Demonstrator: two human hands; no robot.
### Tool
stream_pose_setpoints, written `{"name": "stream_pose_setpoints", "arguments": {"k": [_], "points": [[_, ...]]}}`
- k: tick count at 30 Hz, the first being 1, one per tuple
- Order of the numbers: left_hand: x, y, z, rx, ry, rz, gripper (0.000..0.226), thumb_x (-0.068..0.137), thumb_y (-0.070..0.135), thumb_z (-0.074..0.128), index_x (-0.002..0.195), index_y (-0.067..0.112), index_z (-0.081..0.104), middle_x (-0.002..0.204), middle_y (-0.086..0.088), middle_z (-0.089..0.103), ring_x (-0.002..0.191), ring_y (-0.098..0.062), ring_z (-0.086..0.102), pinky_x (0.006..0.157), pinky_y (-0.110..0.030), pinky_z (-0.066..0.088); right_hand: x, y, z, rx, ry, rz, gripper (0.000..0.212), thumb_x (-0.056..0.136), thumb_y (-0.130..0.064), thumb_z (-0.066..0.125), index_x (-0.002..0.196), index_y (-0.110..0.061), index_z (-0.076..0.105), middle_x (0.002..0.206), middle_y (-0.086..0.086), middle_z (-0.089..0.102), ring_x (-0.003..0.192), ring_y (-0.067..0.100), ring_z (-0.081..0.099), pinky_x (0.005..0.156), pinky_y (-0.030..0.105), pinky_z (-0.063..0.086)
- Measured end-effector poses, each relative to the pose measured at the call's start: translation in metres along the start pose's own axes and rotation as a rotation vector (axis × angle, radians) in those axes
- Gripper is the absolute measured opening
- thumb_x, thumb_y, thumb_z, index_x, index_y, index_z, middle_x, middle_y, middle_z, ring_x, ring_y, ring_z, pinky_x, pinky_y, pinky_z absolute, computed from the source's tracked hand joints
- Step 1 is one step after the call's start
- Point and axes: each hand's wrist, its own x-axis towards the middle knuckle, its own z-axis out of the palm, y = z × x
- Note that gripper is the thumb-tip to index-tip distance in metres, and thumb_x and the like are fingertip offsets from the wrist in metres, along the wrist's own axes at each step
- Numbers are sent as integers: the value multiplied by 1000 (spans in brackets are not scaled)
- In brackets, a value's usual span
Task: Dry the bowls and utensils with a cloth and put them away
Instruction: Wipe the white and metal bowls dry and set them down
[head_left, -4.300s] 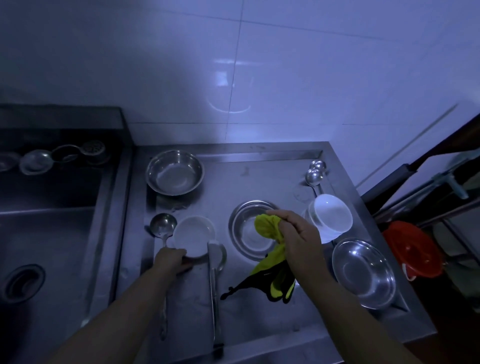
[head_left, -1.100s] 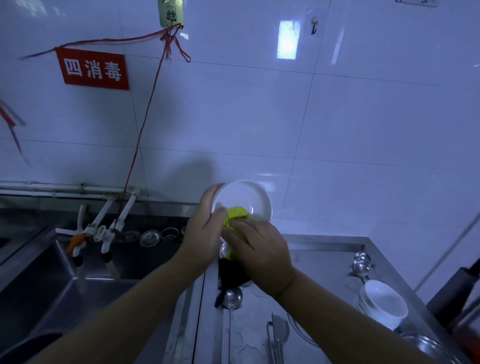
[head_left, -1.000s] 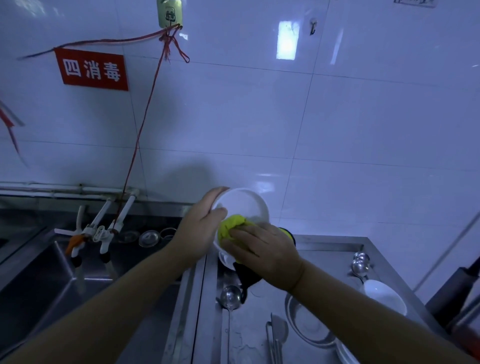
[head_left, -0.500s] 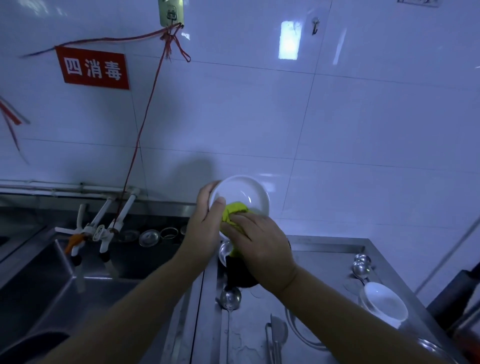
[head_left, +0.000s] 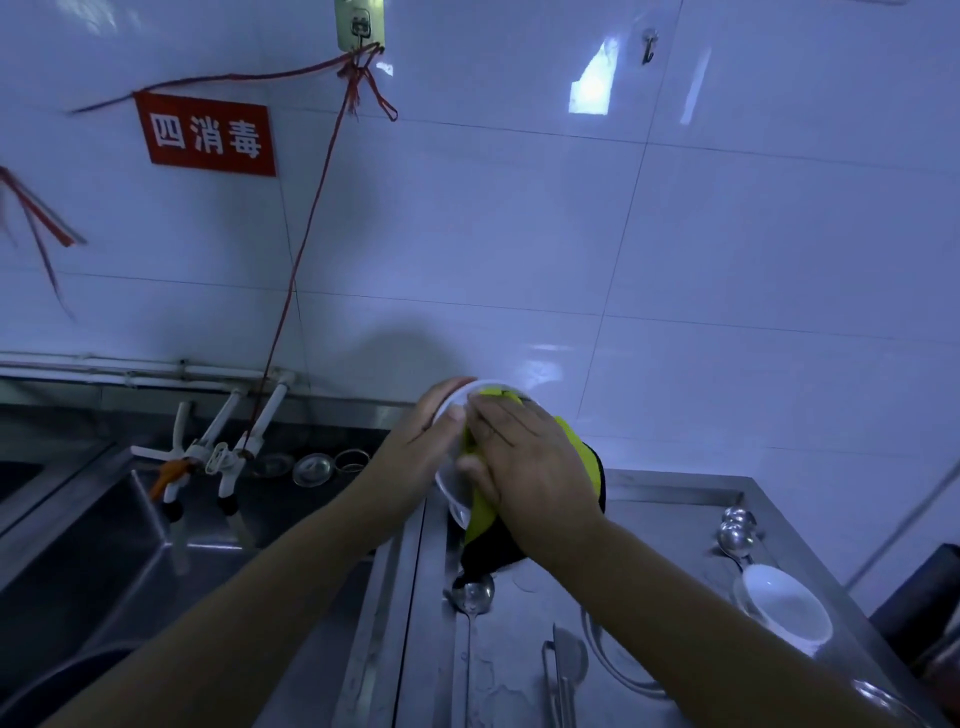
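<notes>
Left hand (head_left: 415, 447) is gripping a white bowl (head_left: 451, 488) by its rim, thumb curling over the near edge, holding it tilted up off the counter (head_left: 649, 519) at about 12 o'clock from the viewer. Right hand (head_left: 524, 467) is pressing a yellow-and-black cloth (head_left: 576, 441) into the bowl; fingers lying fairly flat across the cloth, thumb tucking under at the bowl's lower edge. Cloth's dark tail is hanging down at 6 o'clock of the bowl, just over a ladle (head_left: 471, 597) lying on the counter.

Judging the step: wiping the inside of this bowl, not yet putting it away.

Waiting on the counter:
- second white bowl (head_left: 784, 608) at 4 o'clock of the hands, near the counter's right edge
- two spoons (head_left: 735, 535) just beyond it, at 3 o'clock
- a steel bowl (head_left: 618, 670), mostly hidden under the right forearm
- tongs (head_left: 561, 675) at 6 o'clock, beside the ladle

Counter surface is showing water patches. Sink (head_left: 104, 545) is sitting at 9 o'clock, taps (head_left: 208, 452) above it.

Risks, as judged:
- Bowl is being held by one edge only; a hard push from the cloth hand could lever it out of the thumb grip, dropping it on steel.
- A wet rim would be making that grip slippery.
- Hanging cloth tail could be dragging over the wet counter and ladle, picking up water and smearing it back into the bowl.
- Right forearm is hovering over the steel bowl; lowering the elbow could knock it.
</notes>
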Motion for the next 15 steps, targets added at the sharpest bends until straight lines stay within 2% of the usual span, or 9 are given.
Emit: {"name": "stream_pose_setpoints", "arguments": {"k": [3, 5, 7, 10, 13, 15], "points": [[-2, 1, 1, 32, 21, 20, 29, 89, 42, 42, 116, 45, 55, 127, 14, 57, 118, 0, 52, 97, -24, 41, -7, -13, 4, 126, -79, -67, 41, 95, -35, 43, 103, -4, 69, 116, 12, 65, 109, 26, 57, 91, 40, 43], [-2, 0, -3, 63, 16, 31, 28, 90, 45, 44, 116, 49, 55, 129, 17, 55, 120, -2, 50, 100, -28, 41, -17, -15, 4, 123, -78, -175, 42, 90, -40, 49, 100, -5, 70, 112, 11, 67, 108, 23, 56, 94, 36, 41], [-2, 2, -6, 75, -30, 19, 24, 96, 40, 44, 116, 48, 55, 126, 18, 56, 117, -4, 53, 95, -26, 44, -26, -7, -1, 67, -49, -279, 41, 84, -40, 56, 99, -6, 73, 109, 9, 70, 105, 22, 63, 97, 34, 42], [-2, 9, -13, 95, -130, -37, 24, 100, 26, 40, 112, 41, 55, 114, 19, 59, 97, 2, 61, 78, -15, 50, -35, 15, -10, 38, -49, -483, 14, 89, -15, 64, 97, -8, 73, 110, 9, 70, 104, 24, 65, 91, 37, 50], [5, 18, -19, 199, -305, -116, 24, 99, 27, 41, 116, 34, 56, 117, 16, 60, 97, 4, 60, 78, -12, 50, -31, 31, -13, -14, -48, -681, 10, 92, -6, 63, 90, -8, 72, 105, 12, 70, 98, 27, 65, 85, 38, 51], [9, 22, -24, 210, -345, -172, 26, 99, 26, 43, 121, 30, 56, 119, 14, 60, 99, 4, 60, 76, -10, 49, -27, 33, -11, -4, -39, -715, 10, 91, -3, 63, 85, -7, 70, 100, 14, 69, 91, 29, 65, 81, 39, 51]]}}
